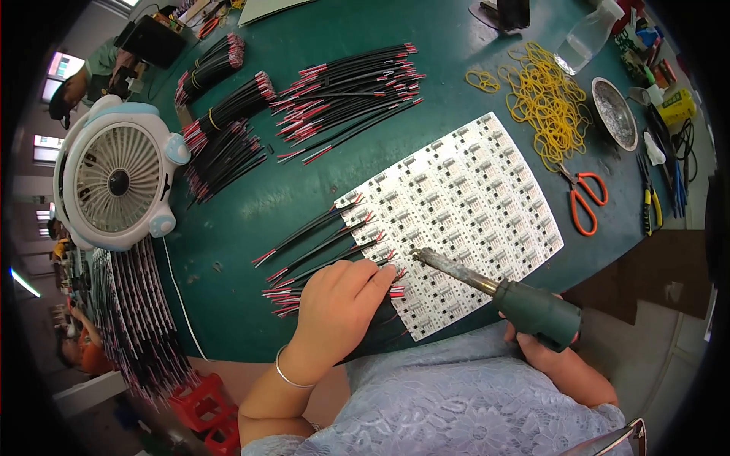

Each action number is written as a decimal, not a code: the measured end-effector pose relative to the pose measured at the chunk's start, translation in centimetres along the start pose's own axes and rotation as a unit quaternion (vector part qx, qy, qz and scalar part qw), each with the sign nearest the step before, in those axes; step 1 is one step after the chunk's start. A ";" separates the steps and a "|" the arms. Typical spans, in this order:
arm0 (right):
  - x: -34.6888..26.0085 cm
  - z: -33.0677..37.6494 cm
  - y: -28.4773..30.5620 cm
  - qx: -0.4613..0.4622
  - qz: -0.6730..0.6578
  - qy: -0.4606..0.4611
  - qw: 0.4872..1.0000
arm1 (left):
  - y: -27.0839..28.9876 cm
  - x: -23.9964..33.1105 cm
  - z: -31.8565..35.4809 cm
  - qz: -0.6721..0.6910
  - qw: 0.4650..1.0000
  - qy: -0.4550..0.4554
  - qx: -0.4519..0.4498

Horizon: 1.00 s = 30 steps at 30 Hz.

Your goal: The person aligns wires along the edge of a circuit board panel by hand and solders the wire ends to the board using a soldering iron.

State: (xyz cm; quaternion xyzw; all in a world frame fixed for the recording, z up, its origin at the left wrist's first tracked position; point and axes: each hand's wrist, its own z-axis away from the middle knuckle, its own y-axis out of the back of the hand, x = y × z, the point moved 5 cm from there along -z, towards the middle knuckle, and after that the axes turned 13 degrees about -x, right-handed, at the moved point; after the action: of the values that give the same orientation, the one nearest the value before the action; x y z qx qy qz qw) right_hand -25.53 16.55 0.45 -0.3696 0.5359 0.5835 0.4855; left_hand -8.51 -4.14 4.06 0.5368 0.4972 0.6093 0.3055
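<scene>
A white panel of small circuit boards (464, 182) lies tilted on the green table. Black wires (304, 232) with red and white ends lead off its left edge in several groups. My left hand (342, 292) is pinched on a wire at the panel's lower left edge, and its fingers partly hide the wire's end. In my right hand (528, 346) is a soldering iron (536, 311), gripped by its thick green handle. The iron's tip is over the panel, just right of my left fingertips; whether it touches cannot be made out.
Bundled wires (220, 114) and loose wires (350, 95) lie beyond the panel. At left stands a white fan (114, 178), with hanging wired strips (141, 311) below it. Yellow rubber bands (540, 99), orange-handled scissors (585, 199), a metal bowl (614, 114) and pliers (650, 201) are at right.
</scene>
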 end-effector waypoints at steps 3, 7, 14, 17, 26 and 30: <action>0.2 -0.3 -0.3 -0.003 0.030 0.014 0.999 | -0.5 -0.4 0.0 -0.009 1.000 -0.010 -0.017; 0.1 -0.2 -0.5 -0.012 0.021 -0.064 0.998 | -0.7 -0.8 -0.3 -0.010 1.000 -0.014 -0.021; 0.4 -0.3 -0.9 -0.017 0.008 -0.068 0.998 | -0.7 -0.9 -0.9 -0.018 0.998 -0.039 -0.050; 0.7 -0.1 -1.0 -0.012 0.002 -0.077 0.997 | -0.8 -0.9 -0.9 -0.019 0.997 -0.042 -0.054; 0.9 0.2 -0.8 0.001 0.010 -0.091 0.996 | -0.8 -1.0 -1.1 -0.019 0.997 -0.041 -0.057; 1.2 -0.8 -0.3 0.063 -0.270 -0.067 0.958 | -0.8 -0.9 -1.0 -0.024 0.998 -0.035 -0.054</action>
State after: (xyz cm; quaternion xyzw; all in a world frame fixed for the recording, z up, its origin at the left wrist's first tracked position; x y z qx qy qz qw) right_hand -25.63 15.92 -0.85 -0.4290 0.4178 0.4193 0.6823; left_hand -9.37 -4.98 3.06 0.5285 0.4651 0.6087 0.3659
